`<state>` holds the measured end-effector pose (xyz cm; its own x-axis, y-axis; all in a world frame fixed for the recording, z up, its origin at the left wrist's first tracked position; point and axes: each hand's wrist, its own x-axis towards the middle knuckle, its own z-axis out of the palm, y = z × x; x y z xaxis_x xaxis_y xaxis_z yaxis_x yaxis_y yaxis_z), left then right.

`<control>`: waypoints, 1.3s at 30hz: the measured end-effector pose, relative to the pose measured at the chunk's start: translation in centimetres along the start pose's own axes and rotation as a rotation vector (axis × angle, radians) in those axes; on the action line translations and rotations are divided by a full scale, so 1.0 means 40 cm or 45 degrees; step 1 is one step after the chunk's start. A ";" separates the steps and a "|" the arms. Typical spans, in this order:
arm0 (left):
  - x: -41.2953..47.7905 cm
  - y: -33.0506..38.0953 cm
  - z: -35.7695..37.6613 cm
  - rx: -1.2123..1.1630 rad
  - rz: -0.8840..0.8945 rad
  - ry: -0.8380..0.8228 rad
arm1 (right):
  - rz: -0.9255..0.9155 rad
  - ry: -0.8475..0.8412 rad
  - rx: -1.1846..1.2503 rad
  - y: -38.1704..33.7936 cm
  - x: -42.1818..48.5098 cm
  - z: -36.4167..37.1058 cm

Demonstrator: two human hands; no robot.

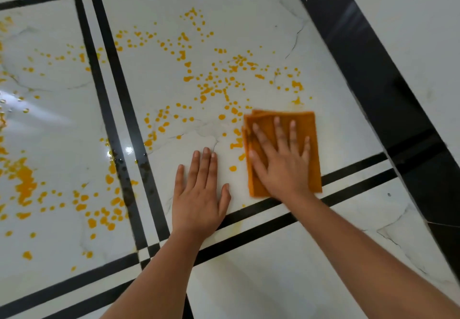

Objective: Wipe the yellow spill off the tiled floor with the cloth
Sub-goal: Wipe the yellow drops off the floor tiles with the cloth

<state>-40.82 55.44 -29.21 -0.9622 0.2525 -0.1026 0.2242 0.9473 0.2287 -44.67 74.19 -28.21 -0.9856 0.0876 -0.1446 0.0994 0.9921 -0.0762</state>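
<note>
The yellow spill (211,82) is seen as scattered drops and small blotches across the white marbled floor (224,7) with its black inlay strips (117,94), denser patches lying at the far left, while the tile just ahead of the left hand is mostly bare. An orange cloth (302,129), folded into a rectangle, is pressed flat on the floor near the right end of the spill by the right hand (281,164), whose fingers (292,134) are spread wide apart on top of it. The left hand (199,194) is laid palm-down on bare tile just beside the cloth, fingers straight and close together, nothing being held.
</note>
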 end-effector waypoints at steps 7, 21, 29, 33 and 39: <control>0.006 -0.003 0.000 -0.018 0.012 0.002 | 0.088 0.001 0.009 0.091 0.047 -0.020; 0.001 -0.003 0.003 -0.017 0.004 -0.001 | 0.053 0.019 0.036 -0.001 0.096 -0.014; 0.006 -0.001 -0.001 -0.021 0.003 0.002 | -0.225 0.083 -0.051 0.075 -0.080 0.014; 0.001 -0.001 0.001 -0.009 -0.002 -0.007 | -0.011 0.059 0.040 -0.026 0.105 -0.006; 0.003 -0.001 -0.002 -0.017 -0.009 -0.002 | -0.414 0.045 -0.040 0.064 -0.123 0.018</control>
<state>-40.96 55.43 -29.16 -0.9635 0.2458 -0.1058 0.2150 0.9464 0.2409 -39.45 76.24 -28.40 -0.9692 -0.2317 -0.0834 -0.2250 0.9709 -0.0825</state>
